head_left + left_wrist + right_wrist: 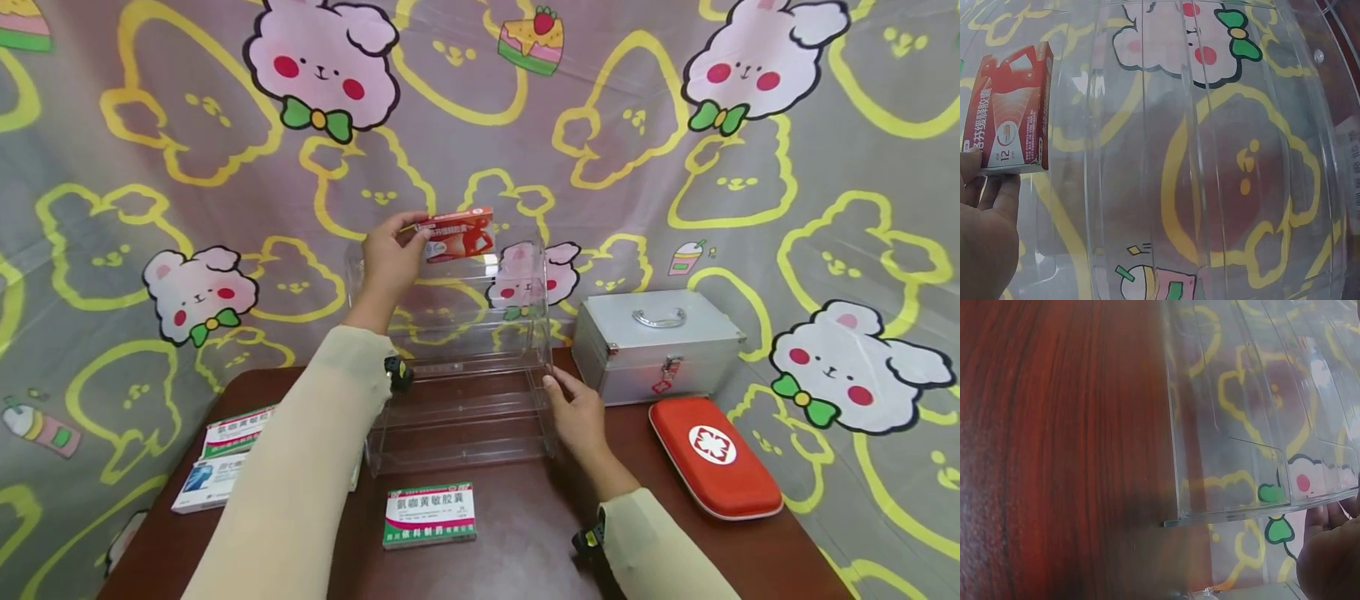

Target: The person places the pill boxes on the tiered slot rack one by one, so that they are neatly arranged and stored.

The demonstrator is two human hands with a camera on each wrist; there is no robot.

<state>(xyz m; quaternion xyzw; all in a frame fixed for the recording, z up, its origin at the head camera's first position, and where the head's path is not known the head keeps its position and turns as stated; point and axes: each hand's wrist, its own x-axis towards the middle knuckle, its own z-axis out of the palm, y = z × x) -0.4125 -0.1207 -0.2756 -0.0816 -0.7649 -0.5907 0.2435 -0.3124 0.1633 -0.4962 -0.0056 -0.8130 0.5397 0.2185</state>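
Between the thumb and fingers of my left hand (395,260) is a red medicine box (459,234), held by its left end at the top of a clear plastic tiered rack (463,408). In the left wrist view the red box (1013,112) stands out against the transparent tiers. My right hand (579,417) grips the right side edge of the rack, part way up; some of its fingers are hidden in the right wrist view. A white, green and pink medicine box (430,515) lies flat on the table in front of the rack.
More medicine boxes (206,482) lie at the table's left, partly behind the left sleeve. To the right stand a silver metal case (660,342) with a handle and a red zip first-aid pouch (716,458). A patterned cloth (480,125) hangs behind the brown table (510,542).
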